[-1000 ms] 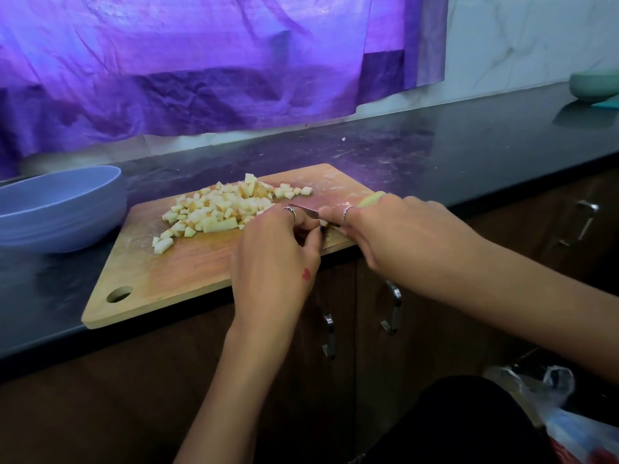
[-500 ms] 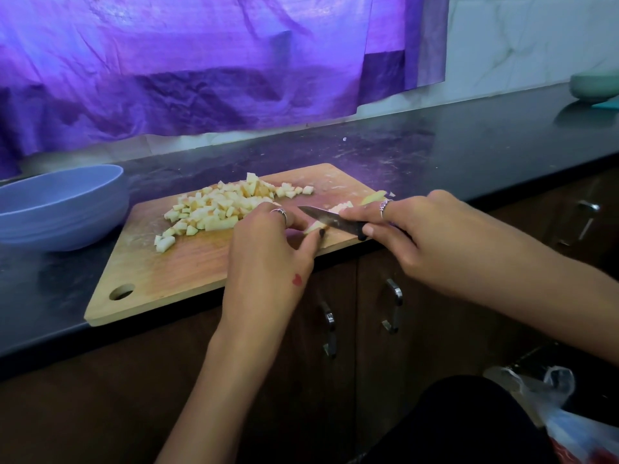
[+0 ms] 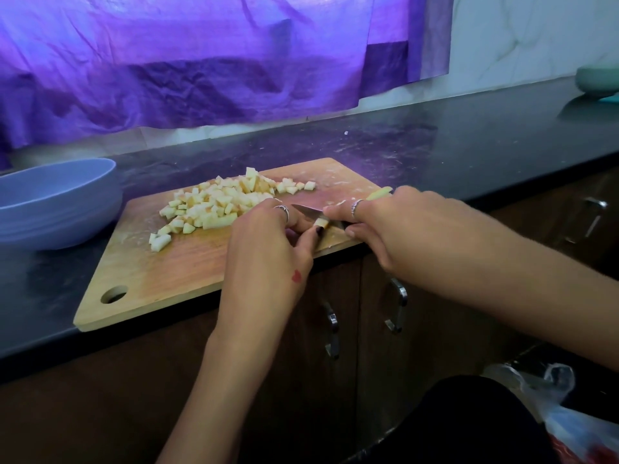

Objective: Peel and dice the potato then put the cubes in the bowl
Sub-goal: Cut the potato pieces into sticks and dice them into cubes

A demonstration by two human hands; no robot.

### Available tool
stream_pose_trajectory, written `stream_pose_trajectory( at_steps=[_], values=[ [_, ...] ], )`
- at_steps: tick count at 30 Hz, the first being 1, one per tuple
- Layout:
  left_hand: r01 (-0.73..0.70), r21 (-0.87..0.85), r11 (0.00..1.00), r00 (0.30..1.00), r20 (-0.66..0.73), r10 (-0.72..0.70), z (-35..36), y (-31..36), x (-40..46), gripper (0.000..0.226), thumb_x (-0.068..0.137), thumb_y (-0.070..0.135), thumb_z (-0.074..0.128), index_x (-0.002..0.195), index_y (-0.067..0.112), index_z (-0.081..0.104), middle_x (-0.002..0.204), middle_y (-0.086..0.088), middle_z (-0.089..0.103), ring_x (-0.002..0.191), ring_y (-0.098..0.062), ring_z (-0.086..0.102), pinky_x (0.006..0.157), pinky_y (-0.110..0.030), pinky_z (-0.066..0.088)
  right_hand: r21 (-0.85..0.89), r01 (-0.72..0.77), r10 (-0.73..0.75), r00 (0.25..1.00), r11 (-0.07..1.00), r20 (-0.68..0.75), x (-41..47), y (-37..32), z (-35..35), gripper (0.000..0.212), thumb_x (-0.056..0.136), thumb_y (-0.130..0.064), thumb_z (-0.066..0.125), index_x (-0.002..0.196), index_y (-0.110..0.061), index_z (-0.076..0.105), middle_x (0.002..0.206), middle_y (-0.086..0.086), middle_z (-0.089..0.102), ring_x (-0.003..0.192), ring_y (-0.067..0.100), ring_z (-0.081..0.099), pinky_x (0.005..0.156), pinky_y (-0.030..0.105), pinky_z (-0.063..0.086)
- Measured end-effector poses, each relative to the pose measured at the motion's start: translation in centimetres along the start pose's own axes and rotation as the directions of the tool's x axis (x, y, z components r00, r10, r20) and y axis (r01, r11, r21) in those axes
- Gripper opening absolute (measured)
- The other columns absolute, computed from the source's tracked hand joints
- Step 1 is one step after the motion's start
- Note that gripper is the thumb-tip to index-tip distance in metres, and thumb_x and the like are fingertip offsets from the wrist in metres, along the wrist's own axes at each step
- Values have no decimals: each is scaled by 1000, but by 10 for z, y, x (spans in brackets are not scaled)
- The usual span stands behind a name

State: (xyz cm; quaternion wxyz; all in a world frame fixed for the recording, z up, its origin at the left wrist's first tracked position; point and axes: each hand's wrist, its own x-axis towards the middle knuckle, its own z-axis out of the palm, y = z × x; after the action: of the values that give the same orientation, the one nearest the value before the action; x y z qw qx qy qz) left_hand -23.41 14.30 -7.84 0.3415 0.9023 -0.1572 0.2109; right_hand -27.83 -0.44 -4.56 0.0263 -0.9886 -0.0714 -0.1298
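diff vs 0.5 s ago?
The right hand brought the knife back down onto the potato piece that the left hand pinches; half a second ago the blade was lifted. The cube pile, board and bowl are unchanged.

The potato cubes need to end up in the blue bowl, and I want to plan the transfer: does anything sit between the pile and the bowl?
Nothing visible does. The potato cubes lie on the cutting board, and the blue bowl stands left of it with only bare board and dark countertop between.
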Motion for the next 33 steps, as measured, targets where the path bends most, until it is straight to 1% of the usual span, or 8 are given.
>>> stream_pose_trajectory(
  at_steps=[2, 8, 17, 23, 25, 28, 31, 33],
  values=[
    [-4, 2, 1000, 1000, 1, 4, -1, 1, -1, 9, 88, 25, 67, 87, 21, 76, 93, 4, 68, 81, -9, 59, 76, -23, 47, -19, -6, 5, 999, 1000, -41, 0, -3, 6, 45, 101, -33, 40, 138, -56, 30, 98, -4, 52, 87, 24, 53, 66, 31, 33],
    [3, 17, 1000, 1000, -17, -3, 0, 0, -1, 14, 89, 31, 66, 90, 20, 75, 79, 9, 58, 65, 0, 48, 60, -14, 33, 244, -12, 51, 987, 970, -151, -5, 15, 10, 38, 99, -40, 37, 134, -52, 43, 72, 1, 45, 58, 18, 40, 62, 30, 36],
    [-52, 49, 997, 998, -43, 54, 2, -3, -3, 10, 90, 27, 64, 91, 25, 74, 89, 6, 65, 72, -2, 52, 57, -7, 35, 166, 11, -1, 998, 986, -60, -19, 12, 5, 38, 99, -37, 40, 132, -56, 43, 59, -11, 32, 50, 8, 29, 51, 28, 33],
    [-29, 28, 999, 999, -17, 30, 2, -2, 1, 11, 90, 28, 65, 93, 25, 75, 95, 6, 65, 74, -3, 54, 58, -12, 35, 206, 23, -29, 999, 978, 24, 1, 10, 3, 37, 100, -33, 41, 133, -49, 47, 114, -3, 63, 94, 21, 55, 78, 27, 40],
    [-21, 22, 1000, 1000, -5, 21, 0, -2, 2, 11, 89, 29, 65, 93, 25, 75, 93, 6, 64, 70, 0, 51, 55, -8, 36, 172, 15, -22, 999, 985, 36, 1, 5, 3, 38, 101, -34, 39, 134, -51, 43, 97, -7, 58, 99, 24, 52, 81, 32, 39],
    [-17, 22, 1000, 1000, -8, 17, -1, -1, 2, 13, 89, 30, 66, 89, 21, 75, 79, 9, 54, 65, 1, 46, 56, -3, 36, 108, 3, 2, 999, 994, -47, -5, 7, 5, 38, 101, -38, 35, 135, -55, 39, 73, -9, 36, 79, 26, 46, 72, 35, 41],
    [-22, 42, 999, 1000, -6, 22, -2, -1, 1, 15, 90, 29, 64, 90, 18, 75, 71, 14, 46, 62, 1, 44, 57, -3, 34, 249, 1, 35, 990, 968, -138, -8, 18, 9, 38, 99, -39, 39, 134, -52, 43, 94, 5, 62, 66, 18, 48, 68, 31, 40],
    [-36, 57, 998, 999, -8, 37, -2, -3, 1, 16, 91, 28, 63, 92, 17, 75, 76, 10, 48, 65, 2, 43, 58, -12, 34, 279, 29, 11, 990, 960, -144, -14, 19, 10, 37, 99, -35, 42, 132, -50, 48, 82, -3, 61, 55, 9, 37, 59, 24, 32]
  ],
)
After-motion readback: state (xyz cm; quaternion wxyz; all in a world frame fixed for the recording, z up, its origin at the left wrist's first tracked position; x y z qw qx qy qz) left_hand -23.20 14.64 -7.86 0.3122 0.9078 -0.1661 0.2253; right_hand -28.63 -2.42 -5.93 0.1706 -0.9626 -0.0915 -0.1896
